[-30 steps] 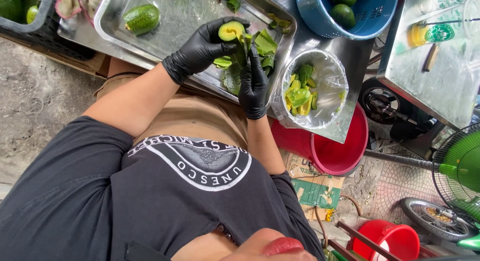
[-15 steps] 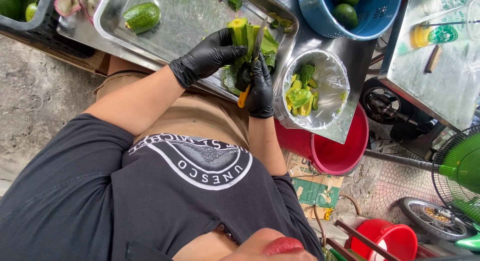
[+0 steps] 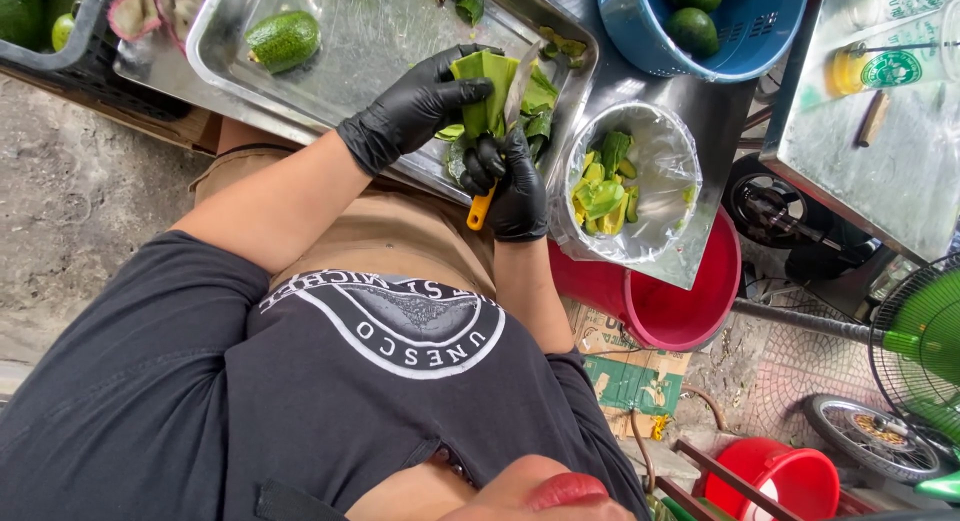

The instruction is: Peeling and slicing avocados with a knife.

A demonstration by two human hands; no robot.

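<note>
My left hand (image 3: 415,106), in a black glove, holds a partly peeled green avocado piece (image 3: 478,81) over the near right corner of a steel tray (image 3: 370,31). My right hand (image 3: 515,186), also gloved in black, grips a knife (image 3: 482,209) with an orange-yellow handle. The blade points up along the right side of the avocado piece. Green peelings (image 3: 538,91) lie in the tray under and beside my hands.
A whole avocado (image 3: 284,38) lies at the tray's far left. A bag-lined bowl (image 3: 660,141) of cut avocado stands right of my hands. Beyond are a blue basket (image 3: 640,31) of avocados, a plastic drink cup (image 3: 890,66), a red bucket (image 3: 680,301) and a green fan (image 3: 920,331).
The avocado piece has turned in my left hand, from cut face showing to green skin side. My right hand has drawn back a little, and the knife handle now shows below it.
</note>
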